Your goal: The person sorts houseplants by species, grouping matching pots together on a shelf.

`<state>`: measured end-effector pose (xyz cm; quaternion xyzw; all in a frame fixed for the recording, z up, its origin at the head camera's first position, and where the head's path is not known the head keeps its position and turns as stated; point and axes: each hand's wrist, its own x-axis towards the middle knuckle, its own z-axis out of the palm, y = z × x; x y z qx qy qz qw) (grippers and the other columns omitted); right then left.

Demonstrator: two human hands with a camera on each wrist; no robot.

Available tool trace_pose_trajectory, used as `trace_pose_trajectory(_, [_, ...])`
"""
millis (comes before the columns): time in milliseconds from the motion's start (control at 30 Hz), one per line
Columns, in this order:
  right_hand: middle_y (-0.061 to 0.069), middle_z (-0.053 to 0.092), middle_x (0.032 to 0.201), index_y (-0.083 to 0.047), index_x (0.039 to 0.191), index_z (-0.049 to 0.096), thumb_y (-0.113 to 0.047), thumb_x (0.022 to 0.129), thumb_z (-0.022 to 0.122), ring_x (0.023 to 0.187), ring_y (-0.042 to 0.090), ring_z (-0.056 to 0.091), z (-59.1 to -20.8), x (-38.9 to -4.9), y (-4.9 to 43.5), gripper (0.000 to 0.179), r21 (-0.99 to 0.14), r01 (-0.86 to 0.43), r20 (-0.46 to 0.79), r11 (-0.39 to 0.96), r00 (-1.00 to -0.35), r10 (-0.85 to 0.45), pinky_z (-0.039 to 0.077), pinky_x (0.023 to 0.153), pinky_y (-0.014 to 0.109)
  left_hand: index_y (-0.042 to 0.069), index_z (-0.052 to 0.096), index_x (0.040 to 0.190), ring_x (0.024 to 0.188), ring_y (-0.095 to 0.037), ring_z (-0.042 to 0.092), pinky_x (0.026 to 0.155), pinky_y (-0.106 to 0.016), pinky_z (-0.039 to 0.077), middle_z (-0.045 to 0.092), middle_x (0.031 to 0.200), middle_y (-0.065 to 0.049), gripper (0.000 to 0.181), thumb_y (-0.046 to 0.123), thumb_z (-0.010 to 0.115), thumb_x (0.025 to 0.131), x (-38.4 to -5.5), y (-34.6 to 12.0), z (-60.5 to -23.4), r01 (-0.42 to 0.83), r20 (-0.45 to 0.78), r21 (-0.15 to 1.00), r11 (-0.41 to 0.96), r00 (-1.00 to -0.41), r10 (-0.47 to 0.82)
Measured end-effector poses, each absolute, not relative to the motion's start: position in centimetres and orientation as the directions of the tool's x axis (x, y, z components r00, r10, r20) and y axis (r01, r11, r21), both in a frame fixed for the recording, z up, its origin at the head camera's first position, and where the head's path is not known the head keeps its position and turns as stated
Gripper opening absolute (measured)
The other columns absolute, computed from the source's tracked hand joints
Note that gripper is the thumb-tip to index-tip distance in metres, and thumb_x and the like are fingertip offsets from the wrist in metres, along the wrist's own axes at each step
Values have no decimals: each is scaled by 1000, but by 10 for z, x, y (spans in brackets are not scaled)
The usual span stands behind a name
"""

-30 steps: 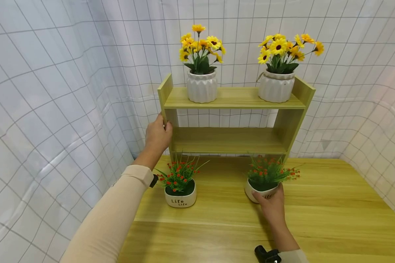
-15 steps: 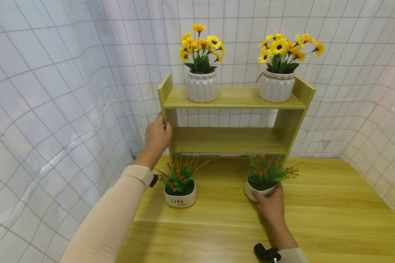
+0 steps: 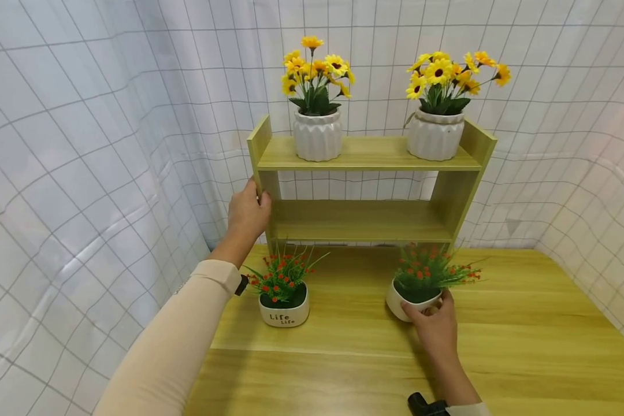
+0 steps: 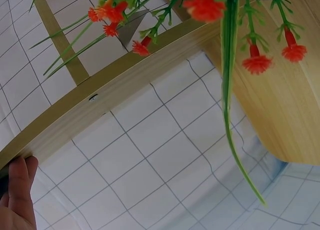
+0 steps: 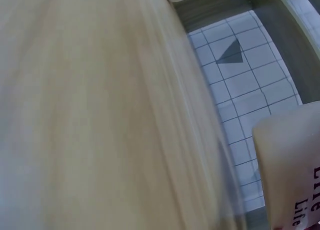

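My left hand grips the left side panel of a wooden two-tier shelf; its fingertips show against the panel in the left wrist view. My right hand holds a white planter of green grass and red flowers by its front right side, thumb in front. That planter leans a little to the left, low in front of the shelf's right end. A matching planter lettered "Life Life" stands upright on the table at the left, below my left forearm.
Two ribbed white pots of yellow flowers, one left and one right, stand on the shelf's top board. The wooden table extends in front. A white grid-patterned curtain surrounds the back and sides.
My right hand has shifted slightly right and turned the planter, so its lettering no longer shows and its flowers reach farther right. My left hand keeps its grip on the shelf.
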<state>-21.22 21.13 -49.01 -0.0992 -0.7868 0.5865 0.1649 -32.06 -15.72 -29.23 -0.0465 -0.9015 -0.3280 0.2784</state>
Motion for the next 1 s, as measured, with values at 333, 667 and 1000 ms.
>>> trace_pose_trajectory(333, [17,32,151,-8,157,16,-23,82,83,126,35,44,-459,-191,207,102,-958,-114,200,261,-923,329,43,77,9,2,56,126,88,-39,69,65,-48,53,69,106,-25,31,20,47,102,-321,-157,-291,260,529,564,784,-843,-101])
trace_pose_trajectory(667, [11,38,146,-8,153,27,-16,82,81,127,28,41,-427,-179,202,89,-936,-194,294,292,-887,355,40,92,33,2,55,128,89,-40,69,65,-49,54,69,107,-26,32,20,48,102,-320,-158,-291,255,519,572,780,-849,-103])
trace_pose_trajectory(1000, [3,37,147,-17,152,31,-21,81,82,129,22,40,-385,-191,201,88,-917,-264,364,299,-860,358,40,92,35,4,54,130,95,-40,69,69,-49,55,68,110,-26,33,21,48,102,-319,-157,-290,245,499,582,775,-860,-103])
